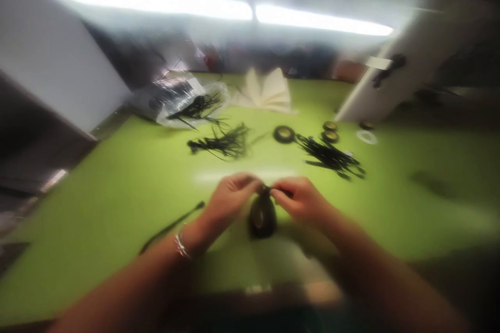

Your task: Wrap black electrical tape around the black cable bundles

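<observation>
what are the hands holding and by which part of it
The left hand and right hand pinch a thin black piece between fingertips, with a dark roll just below; blur hides which part of the piece they grip.

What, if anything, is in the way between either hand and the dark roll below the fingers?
Nothing visible. The left hand and right hand pinch dark material just above the dark roll, though blur hides its detail. The loose black cable lies beside the left forearm, not between them.
</observation>
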Demonstrator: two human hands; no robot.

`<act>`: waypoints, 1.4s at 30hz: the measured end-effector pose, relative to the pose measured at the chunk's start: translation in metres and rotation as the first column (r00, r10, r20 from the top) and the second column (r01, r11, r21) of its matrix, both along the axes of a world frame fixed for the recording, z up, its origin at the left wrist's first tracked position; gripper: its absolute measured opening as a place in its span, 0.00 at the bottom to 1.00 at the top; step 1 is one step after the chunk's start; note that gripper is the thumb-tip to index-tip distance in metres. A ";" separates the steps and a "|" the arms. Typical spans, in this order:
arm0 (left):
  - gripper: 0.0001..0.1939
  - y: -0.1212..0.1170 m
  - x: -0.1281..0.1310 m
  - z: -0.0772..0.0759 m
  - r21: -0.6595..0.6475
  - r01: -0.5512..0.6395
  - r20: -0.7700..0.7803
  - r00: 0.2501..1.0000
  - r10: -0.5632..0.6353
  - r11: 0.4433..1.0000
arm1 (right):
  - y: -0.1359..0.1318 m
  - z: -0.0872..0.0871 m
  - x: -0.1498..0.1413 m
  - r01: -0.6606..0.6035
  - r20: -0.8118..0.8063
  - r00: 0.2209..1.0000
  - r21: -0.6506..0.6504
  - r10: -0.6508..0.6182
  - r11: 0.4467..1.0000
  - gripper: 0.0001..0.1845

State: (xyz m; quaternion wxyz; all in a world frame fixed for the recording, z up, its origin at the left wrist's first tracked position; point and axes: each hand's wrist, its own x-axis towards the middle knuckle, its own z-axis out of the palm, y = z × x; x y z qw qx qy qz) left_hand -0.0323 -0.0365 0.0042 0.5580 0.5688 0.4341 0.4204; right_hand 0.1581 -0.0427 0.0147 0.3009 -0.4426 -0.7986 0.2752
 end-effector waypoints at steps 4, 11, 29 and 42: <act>0.11 -0.002 0.005 -0.002 -0.004 -0.004 0.060 0.998 0.004 1.000 | 0.000 0.003 0.000 -0.002 0.008 1.000 0.024 0.002 1.000 0.12; 0.16 -0.009 0.011 -0.004 -0.108 0.071 0.023 0.997 -0.069 0.992 | -0.005 0.003 -0.002 0.008 0.204 0.973 0.426 -0.105 0.905 0.09; 0.15 -0.013 0.011 -0.001 -0.389 0.003 0.369 0.917 0.152 0.921 | -0.002 -0.004 -0.007 -0.027 0.230 0.959 0.658 -0.166 0.752 0.09; 0.16 -0.012 0.007 -0.002 -0.306 -0.059 0.121 0.988 0.101 0.950 | -0.007 -0.007 -0.010 0.015 0.162 0.981 0.498 -0.110 0.867 0.06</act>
